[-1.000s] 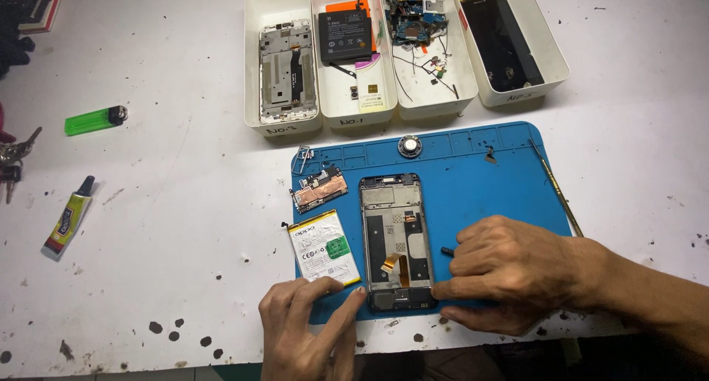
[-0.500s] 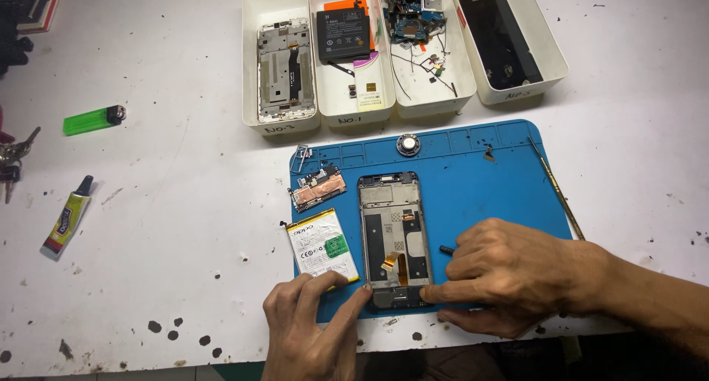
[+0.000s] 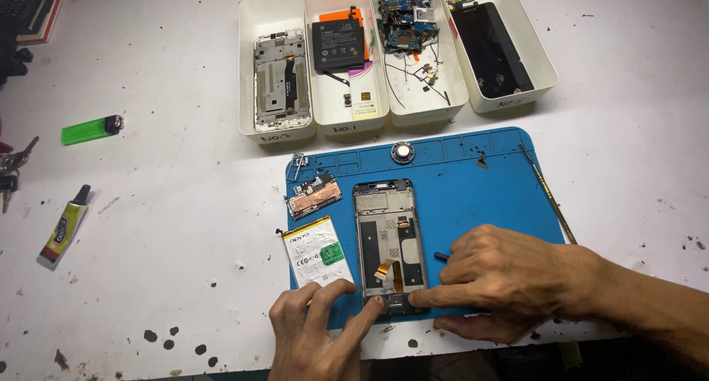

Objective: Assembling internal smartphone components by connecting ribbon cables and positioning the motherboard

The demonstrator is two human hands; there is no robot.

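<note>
An opened phone frame [image 3: 389,237] lies upright on the blue repair mat [image 3: 473,196]. Both of my hands press at its bottom end. My left hand [image 3: 317,337] has a fingertip on the lower left corner; my right hand [image 3: 502,277] points its index finger at the lower right corner. Neither hand holds anything that I can see. A white battery [image 3: 314,250] lies just left of the phone frame, with a copper-covered circuit board [image 3: 314,195] above it.
Four white trays stand at the back: a phone frame [image 3: 277,82], a black battery [image 3: 340,45], circuit boards [image 3: 405,15], a black screen [image 3: 491,49]. A green lighter [image 3: 90,130], a glue tube [image 3: 65,226] and keys [image 3: 11,170] lie left. A thin metal tool [image 3: 548,193] rests by the mat's right edge.
My right index finger has slid left to the phone frame's bottom edge, and my left fingertip has shifted onto the lower corner. Nothing else moved.
</note>
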